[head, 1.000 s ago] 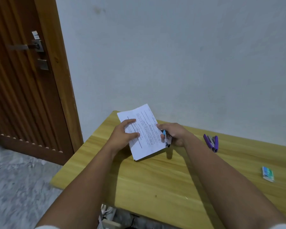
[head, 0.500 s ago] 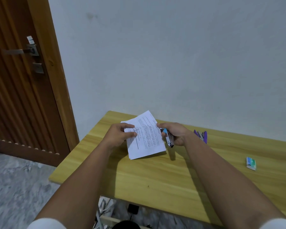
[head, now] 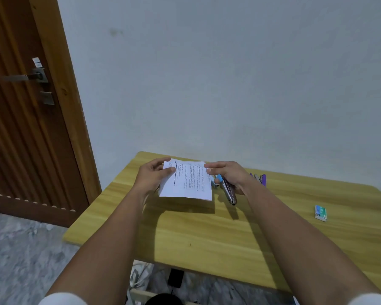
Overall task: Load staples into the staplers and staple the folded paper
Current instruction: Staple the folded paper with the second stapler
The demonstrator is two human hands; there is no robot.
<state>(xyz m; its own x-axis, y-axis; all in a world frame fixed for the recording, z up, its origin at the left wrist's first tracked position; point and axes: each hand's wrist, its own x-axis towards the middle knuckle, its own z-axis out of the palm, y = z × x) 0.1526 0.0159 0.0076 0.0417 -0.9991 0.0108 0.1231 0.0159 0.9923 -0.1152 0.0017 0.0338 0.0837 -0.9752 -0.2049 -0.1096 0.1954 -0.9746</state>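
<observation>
White folded paper (head: 186,182) hangs above the table (head: 207,234), left hand (head: 151,179) pinching one edge while right hand (head: 227,176) steadies the other (blue stapler (head: 226,188) gripped ready); purple stapler (head: 261,179) waits behind.

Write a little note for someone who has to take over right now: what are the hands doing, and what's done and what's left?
Left hand: holds the left edge of the folded paper, lifted above the table.
Right hand: grips the blue stapler and touches the paper's top right corner with its fingertips.
Purple stapler lies on the table behind the right wrist; the small staple box lies far right.
Done: paper is folded and one stapler is in hand. I cannot tell whether staples are loaded or the paper is stapled.
Left: staple the paper, then probably see to the purple stapler.
</observation>
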